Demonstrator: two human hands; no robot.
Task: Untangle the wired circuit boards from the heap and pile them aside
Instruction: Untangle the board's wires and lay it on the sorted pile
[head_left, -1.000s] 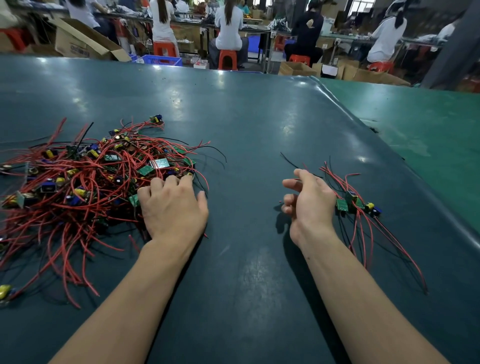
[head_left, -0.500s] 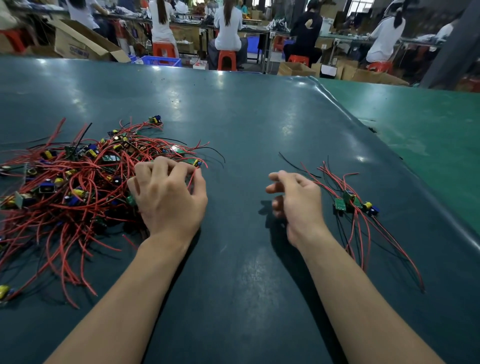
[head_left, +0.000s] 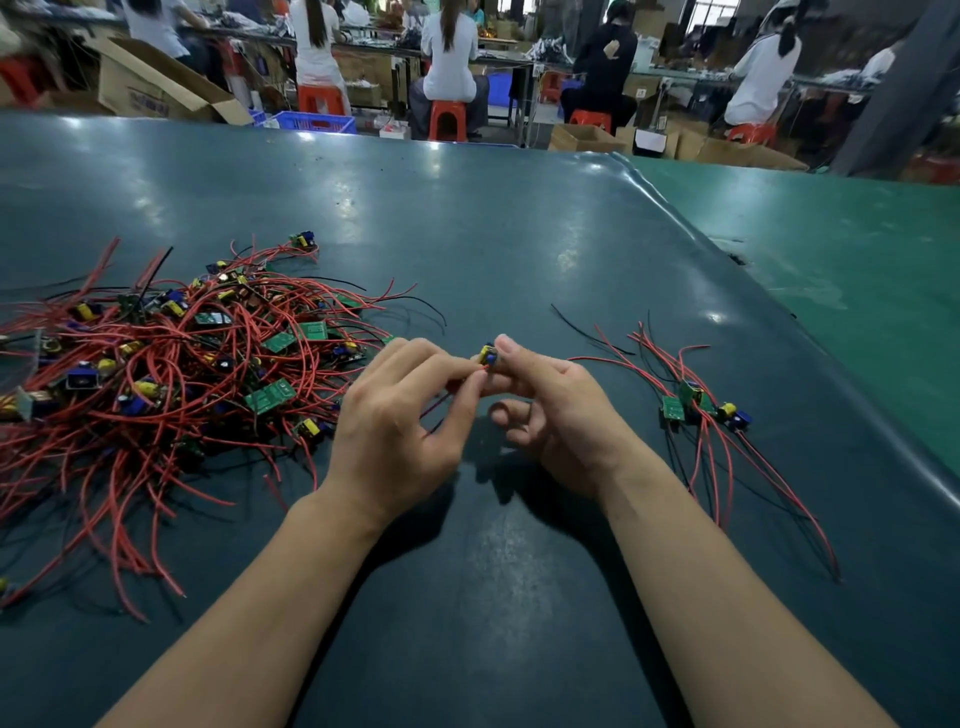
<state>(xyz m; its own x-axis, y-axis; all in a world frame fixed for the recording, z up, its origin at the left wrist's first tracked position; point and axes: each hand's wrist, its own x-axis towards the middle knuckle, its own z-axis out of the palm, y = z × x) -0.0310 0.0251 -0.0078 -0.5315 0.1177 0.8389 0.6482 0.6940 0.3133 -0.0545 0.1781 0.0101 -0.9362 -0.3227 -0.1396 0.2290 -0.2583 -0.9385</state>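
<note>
A tangled heap of small green circuit boards with red and black wires (head_left: 171, 374) covers the left of the dark table (head_left: 467, 234). A small sorted pile of wired boards (head_left: 701, 410) lies at the right. Between them, above the table, a single small board with blue and yellow parts (head_left: 487, 355) is held by both hands. My left hand (head_left: 400, 431) pinches it and its red wire from the left. My right hand (head_left: 550, 410) pinches it from the right with thumb and forefinger. Most of that board is hidden by my fingers.
The dark mat's raised right edge (head_left: 779, 322) borders a lighter green surface (head_left: 857, 260). Beyond the far edge are cardboard boxes (head_left: 156, 83), red stools (head_left: 448, 120) and seated people at other benches. Loose red wire ends spread toward me at the lower left.
My left hand lifted off the heap and moved right carrying a board. My right hand moved left from beside the sorted pile and met it; both now pinch the board.
</note>
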